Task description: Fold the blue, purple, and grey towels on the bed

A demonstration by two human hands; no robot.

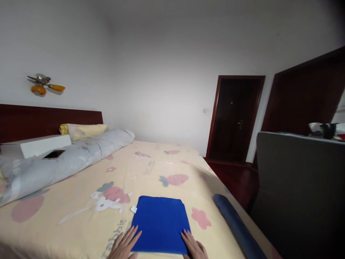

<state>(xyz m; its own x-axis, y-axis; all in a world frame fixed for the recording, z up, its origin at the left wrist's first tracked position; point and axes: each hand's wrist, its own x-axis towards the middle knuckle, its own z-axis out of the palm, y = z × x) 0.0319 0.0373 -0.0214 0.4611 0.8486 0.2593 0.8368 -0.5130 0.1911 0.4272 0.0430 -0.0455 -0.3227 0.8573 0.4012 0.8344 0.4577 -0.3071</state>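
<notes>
A bright blue folded cloth (161, 225) lies flat on the cream patterned bedsheet (151, 169), with a small white tag (133, 209) sticking out at its left edge. My left hand (124, 243) rests at the cloth's lower left side, fingers extended and slightly apart, fingertips along the edge. At the lower right side my right hand (194, 245) lies with its fingers stretched out, the tips touching the cloth's edge. Neither hand is gripping anything.
Right of the cloth lies a long dark blue roll (237, 225). A grey rolled quilt (72, 158) bears a phone (54, 154), beside a white box (37, 144) and yellow pillow (83, 132). A dark grey chair back (296, 187) stands beyond the bed's right edge.
</notes>
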